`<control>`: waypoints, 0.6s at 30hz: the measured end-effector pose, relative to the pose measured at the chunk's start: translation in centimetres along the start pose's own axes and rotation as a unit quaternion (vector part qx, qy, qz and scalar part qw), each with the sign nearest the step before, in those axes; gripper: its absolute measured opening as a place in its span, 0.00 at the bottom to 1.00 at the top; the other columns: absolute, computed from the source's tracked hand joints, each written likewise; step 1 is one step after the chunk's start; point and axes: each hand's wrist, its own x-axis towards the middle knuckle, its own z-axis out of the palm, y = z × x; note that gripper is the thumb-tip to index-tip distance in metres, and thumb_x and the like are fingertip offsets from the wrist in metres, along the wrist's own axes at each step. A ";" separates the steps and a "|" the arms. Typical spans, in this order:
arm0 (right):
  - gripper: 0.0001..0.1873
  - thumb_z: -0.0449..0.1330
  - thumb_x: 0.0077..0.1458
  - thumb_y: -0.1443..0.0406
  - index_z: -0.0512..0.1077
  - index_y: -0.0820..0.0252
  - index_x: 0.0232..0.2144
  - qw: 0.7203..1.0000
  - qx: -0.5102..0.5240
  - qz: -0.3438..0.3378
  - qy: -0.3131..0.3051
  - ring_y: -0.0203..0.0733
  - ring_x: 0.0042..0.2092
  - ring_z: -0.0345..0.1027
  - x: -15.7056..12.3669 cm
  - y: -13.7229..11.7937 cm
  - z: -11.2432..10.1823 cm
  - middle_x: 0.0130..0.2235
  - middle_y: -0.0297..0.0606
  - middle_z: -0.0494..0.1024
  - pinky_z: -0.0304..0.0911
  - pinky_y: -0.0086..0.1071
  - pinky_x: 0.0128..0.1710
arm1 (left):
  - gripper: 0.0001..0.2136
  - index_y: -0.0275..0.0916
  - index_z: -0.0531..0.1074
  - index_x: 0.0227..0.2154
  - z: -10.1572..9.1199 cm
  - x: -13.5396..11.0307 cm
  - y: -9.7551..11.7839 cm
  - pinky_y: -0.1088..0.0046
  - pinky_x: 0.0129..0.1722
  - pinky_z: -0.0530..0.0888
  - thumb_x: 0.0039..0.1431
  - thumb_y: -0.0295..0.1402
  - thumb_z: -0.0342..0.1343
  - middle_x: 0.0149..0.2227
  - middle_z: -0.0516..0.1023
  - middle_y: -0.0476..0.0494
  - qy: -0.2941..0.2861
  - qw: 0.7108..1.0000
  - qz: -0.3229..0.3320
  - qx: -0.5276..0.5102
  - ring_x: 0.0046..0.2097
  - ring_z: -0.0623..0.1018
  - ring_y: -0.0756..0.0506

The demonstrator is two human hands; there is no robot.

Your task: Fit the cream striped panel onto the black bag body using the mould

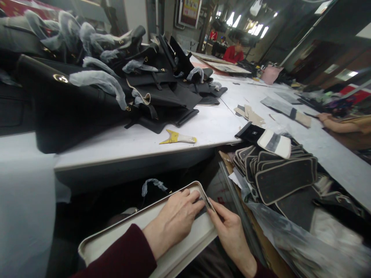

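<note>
Head view: both bare hands on one cream shell (185, 251), a long shallow piece with raised walls and rounded corners, slanting up to the right, below the table edge. Left hand (175, 218) reaches inside it, back of hand up, fingers bent and close together, tips down near the far right corner; can't tell if they pinch anything or just press. Small dark patch (200, 210) shows right by those fingertips. Right hand (228, 227) is outside, at the right end, pinching the end wall between thumb and fingers. Hands near each other, wall between them. Maroon sleeve (124, 253) on left arm, lying across the shell. Just beyond the left hand, a plastic-wrapped handle (153, 185) in the dark gap under the table. Further ahead, white tabletop (203, 127) with a yellow and white tool (178, 138) near its edge. Ahead and left of both hands, big heap of black bags (84, 104), many handles wrapped too. Right of the right hand, stacked dark panels (286, 179) with pale edging, a black and white strap piece (274, 143) on top, clear plastic sheet (284, 231) nearer. Beige scraps (253, 115) lie beyond the stack. Well off to the right, a co-worker's hand (326, 117) at the table; far ahead, a person in red (232, 55).
</note>
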 end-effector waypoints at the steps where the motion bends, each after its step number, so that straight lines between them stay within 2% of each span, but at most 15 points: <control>1: 0.21 0.55 0.63 0.56 0.73 0.58 0.54 1.000 0.000 0.005 -0.001 0.50 0.56 0.69 0.0 0.0 0.0 0.55 0.42 0.75 0.63 0.42 0.60 | 0.11 0.42 0.66 0.43 -0.1 0.0 -0.1 0.64 0.39 0.74 0.60 0.23 0.48 0.43 0.72 0.46 0.002 1.000 -0.002 -0.004 0.40 0.72 0.43; 5: 0.22 0.55 0.64 0.56 0.72 0.57 0.56 1.000 0.002 0.011 -0.004 0.51 0.57 0.68 -0.2 -0.2 0.1 0.56 0.41 0.74 0.64 0.43 0.59 | 0.09 0.39 0.62 0.38 -0.4 0.4 -0.3 0.69 0.32 0.74 0.59 0.20 0.46 0.36 0.72 0.46 0.008 1.000 -0.021 0.004 0.35 0.73 0.44; 11: 0.22 0.54 0.64 0.58 0.71 0.61 0.56 0.999 -0.040 -0.008 -0.009 0.48 0.55 0.70 -0.3 -0.2 0.0 0.55 0.41 0.74 0.66 0.38 0.58 | 0.09 0.38 0.61 0.37 -1.2 1.6 0.1 0.72 0.27 0.72 0.59 0.18 0.45 0.33 0.71 0.47 -0.021 0.998 -0.002 0.051 0.29 0.74 0.46; 14: 0.23 0.53 0.65 0.58 0.71 0.65 0.56 0.997 -0.074 -0.034 -0.010 0.48 0.55 0.71 -0.3 -0.3 -0.2 0.55 0.43 0.75 0.66 0.37 0.57 | 0.10 0.38 0.61 0.41 -1.3 2.0 0.1 0.74 0.23 0.69 0.59 0.18 0.45 0.32 0.71 0.48 -0.006 0.999 -0.008 0.034 0.27 0.74 0.46; 18: 0.22 0.51 0.67 0.59 0.69 0.61 0.58 0.993 -0.092 -0.065 -0.022 0.45 0.56 0.69 -0.4 -0.6 -0.2 0.56 0.41 0.74 0.66 0.35 0.57 | 0.13 0.42 0.62 0.47 -1.0 1.8 -0.3 0.74 0.24 0.69 0.61 0.21 0.48 0.36 0.72 0.48 0.008 1.000 0.006 0.006 0.31 0.76 0.45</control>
